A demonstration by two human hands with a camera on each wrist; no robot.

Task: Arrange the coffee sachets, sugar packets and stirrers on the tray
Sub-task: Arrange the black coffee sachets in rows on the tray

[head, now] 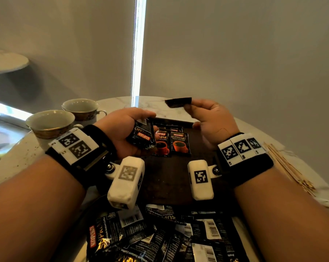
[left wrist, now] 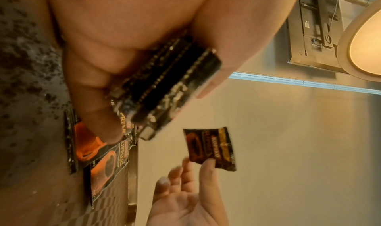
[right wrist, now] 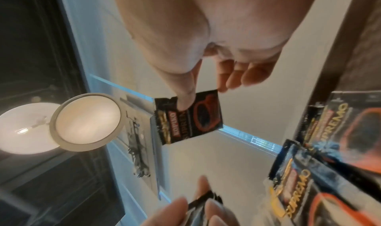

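Loose sachets (head: pixel 160 239) nearest, left hand (head: pixel 125 129) gripping sachet stack (head: pixel 142 136), right hand (head: pixel 211 120) pinching single sachet (head: pixel 178 102) above tray (head: pixel 165 178).

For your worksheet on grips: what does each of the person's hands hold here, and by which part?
The right hand pinches one coffee sachet near its edge, thumb on its face. The left hand grips a small stack of sachets across the middle.

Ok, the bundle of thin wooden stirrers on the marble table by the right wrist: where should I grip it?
Judging by the head view, pinch the thin wooden stirrers mid-length, across the bundle, from above with the right hand. They lie flat in a loose fan, so a middle grip likely keeps them together.
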